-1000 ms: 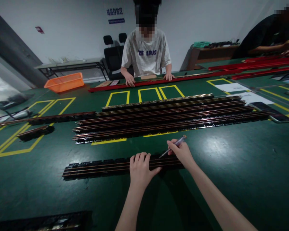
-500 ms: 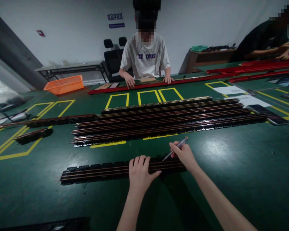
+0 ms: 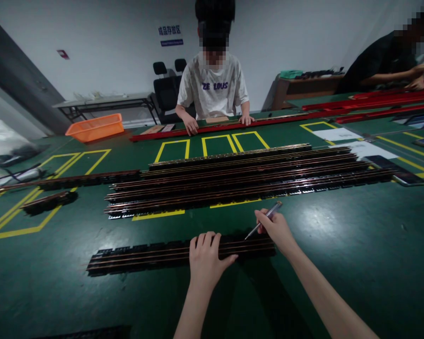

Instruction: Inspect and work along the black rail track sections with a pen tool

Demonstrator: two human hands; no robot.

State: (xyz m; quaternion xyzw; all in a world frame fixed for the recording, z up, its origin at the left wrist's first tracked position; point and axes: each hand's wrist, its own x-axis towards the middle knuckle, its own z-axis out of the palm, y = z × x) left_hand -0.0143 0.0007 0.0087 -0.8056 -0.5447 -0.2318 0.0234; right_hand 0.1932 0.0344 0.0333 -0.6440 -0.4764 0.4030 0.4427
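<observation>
A black strip with thin copper-coloured lines along its length lies in front of me. My left hand rests across it, the fingers bent over its far edge and the thumb stretched to the right on top. In my right hand is a slim screwdriver with a clear, purplish handle, gripped like a pen. Its thin metal tip points down and left at the strip, just right of my left thumb. Whether the tip touches the strip I cannot tell.
Several similar strips lie side by side beyond my hands. A short bundle is at the left, a phone at the right. Across the green table a person's hands rest on a red bar near an orange basket.
My right hand and the screwdriver have shifted slightly to the right along the strip, tip included. My left hand stays in place on the strip.
</observation>
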